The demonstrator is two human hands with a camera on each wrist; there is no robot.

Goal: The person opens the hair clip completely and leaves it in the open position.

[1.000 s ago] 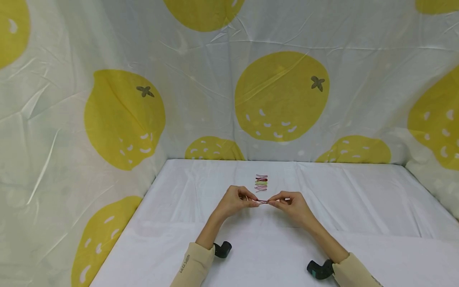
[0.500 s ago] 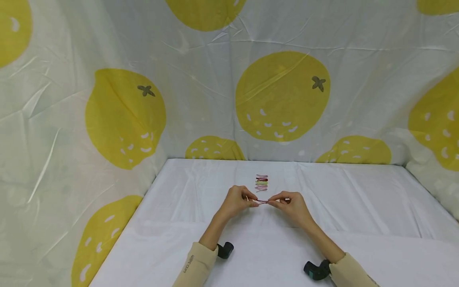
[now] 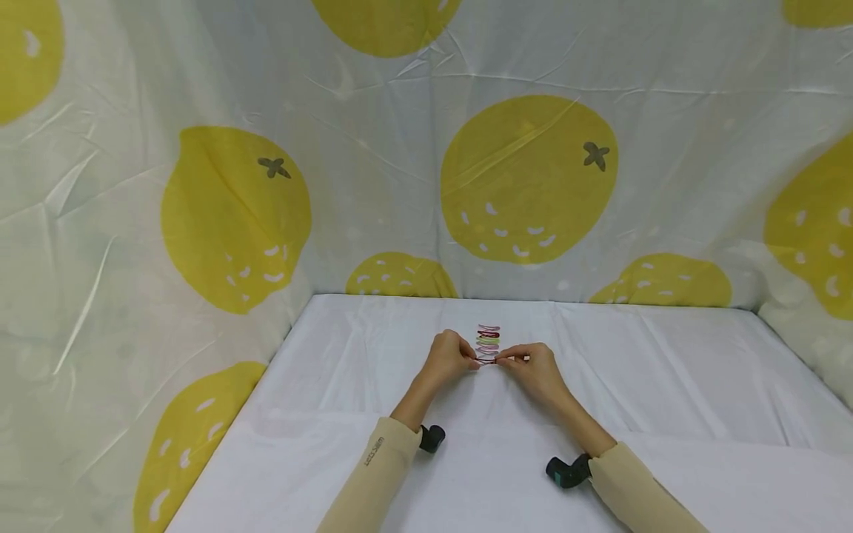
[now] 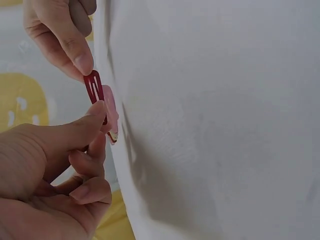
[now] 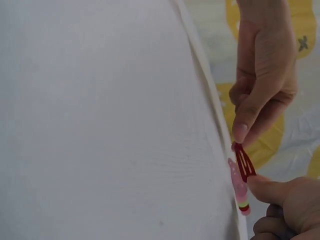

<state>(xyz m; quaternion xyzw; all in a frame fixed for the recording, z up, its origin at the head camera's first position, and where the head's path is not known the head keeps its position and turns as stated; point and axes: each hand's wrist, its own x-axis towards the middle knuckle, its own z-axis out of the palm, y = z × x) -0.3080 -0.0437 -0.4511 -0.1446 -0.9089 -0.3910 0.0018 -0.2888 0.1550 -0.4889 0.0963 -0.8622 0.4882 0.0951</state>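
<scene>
A dark red snap hair clip spans the gap between my two hands. My left hand pinches one end of it between thumb and fingers, and my right hand pinches the other. Two slots in the clip's metal show in the left wrist view, where the dark red clip partly covers a pink clip. Just beyond my fingers lies a column of several hair clips, pink, red and yellow-green, set side by side on the white cloth.
White cloth covers the table, creased in places. A curtain printed with yellow lemons hangs behind and to the left. Black wrist devices stick out from the beige sleeves.
Both hands have moved forward with the dark red hair clip, bringing it right up to the near end of the column. The column itself looks unchanged.
</scene>
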